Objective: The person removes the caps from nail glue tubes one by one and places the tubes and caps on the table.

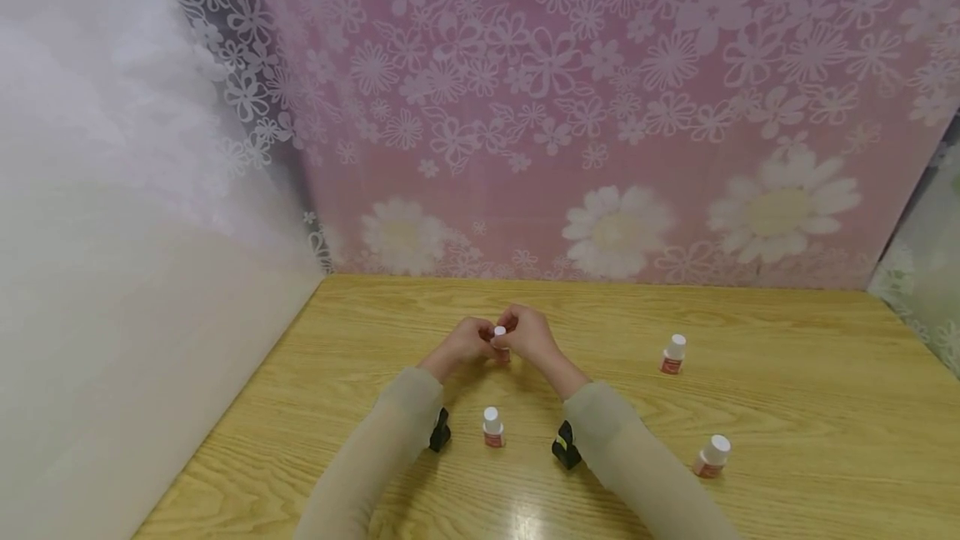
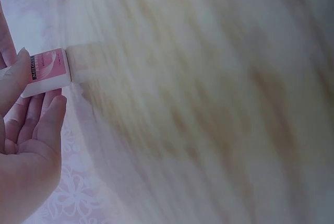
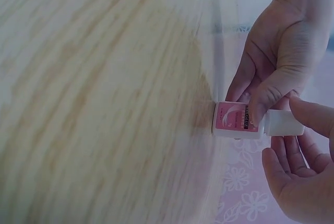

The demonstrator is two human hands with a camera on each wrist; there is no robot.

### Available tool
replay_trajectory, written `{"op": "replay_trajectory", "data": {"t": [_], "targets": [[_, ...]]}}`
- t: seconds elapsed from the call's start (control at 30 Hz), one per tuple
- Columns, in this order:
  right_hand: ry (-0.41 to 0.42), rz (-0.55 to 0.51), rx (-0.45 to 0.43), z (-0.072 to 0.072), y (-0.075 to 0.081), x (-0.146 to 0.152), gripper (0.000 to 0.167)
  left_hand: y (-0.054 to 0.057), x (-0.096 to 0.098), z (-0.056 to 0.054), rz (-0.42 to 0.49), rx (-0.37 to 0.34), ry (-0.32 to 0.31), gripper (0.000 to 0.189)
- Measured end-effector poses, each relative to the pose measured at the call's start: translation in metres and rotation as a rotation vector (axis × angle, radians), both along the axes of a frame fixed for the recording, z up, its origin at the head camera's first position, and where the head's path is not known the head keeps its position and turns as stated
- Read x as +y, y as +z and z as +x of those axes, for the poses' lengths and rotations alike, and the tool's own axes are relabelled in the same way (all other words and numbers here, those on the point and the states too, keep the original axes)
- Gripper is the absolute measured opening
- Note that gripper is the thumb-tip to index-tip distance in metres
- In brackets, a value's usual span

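A small white bottle of nail glue point(image 3: 237, 117) with a pink label stands upright with its base at the wooden tabletop. My left hand point(image 1: 471, 340) grips its body, the thumb over the label and the fingers behind, as the left wrist view shows. At the bottle's white cap point(image 3: 284, 123), my right hand point(image 1: 531, 333) pinches from the other side between thumb and fingers. The cap sits on the bottle's neck. In the head view the hands hide most of this bottle point(image 1: 504, 355).
Nearer the front, between my forearms, another nail glue bottle point(image 1: 492, 429) stands upright. Two more stand to the right, a farther bottle point(image 1: 672, 357) and a nearer bottle point(image 1: 711, 458). A pink flowered curtain point(image 1: 495, 215) closes off the table's back; a pale sheet point(image 1: 150, 273) borders the left.
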State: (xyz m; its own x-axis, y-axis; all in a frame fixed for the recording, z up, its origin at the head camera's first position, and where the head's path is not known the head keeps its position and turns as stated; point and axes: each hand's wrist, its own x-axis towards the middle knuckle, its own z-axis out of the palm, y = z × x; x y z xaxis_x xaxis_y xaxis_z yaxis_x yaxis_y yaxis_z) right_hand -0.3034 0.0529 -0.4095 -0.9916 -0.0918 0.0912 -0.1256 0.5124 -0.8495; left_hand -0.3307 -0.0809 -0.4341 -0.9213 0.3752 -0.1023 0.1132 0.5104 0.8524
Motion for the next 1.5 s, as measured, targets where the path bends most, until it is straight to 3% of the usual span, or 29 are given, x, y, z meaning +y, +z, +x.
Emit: {"op": "replay_trajectory", "data": {"t": [0.2,0.43,0.57,1.0,1.33,1.5], "targets": [[0.003,0.0,0.005,0.002,0.002,0.001,0.019,0.0,0.001,0.0,-0.022,0.018,0.005,0.014],[-0.013,0.018,0.005,0.001,0.003,0.005,0.017,0.001,0.002,-0.002,-0.028,0.059,-0.065,0.011],[0.007,0.027,-0.007,-0.001,0.002,0.006,0.018,0.002,0.003,-0.003,-0.066,0.055,-0.045,0.014],[0.013,0.048,0.003,-0.004,0.0,0.011,0.018,-0.001,0.007,-0.002,-0.035,0.02,0.037,0.016],[0.068,0.099,0.052,-0.005,-0.001,0.004,0.016,-0.006,-0.003,-0.003,-0.033,0.042,0.031,0.013],[0.094,0.135,0.054,-0.006,0.001,0.005,0.014,-0.006,-0.003,-0.006,-0.041,0.011,0.034,0.016]]}}
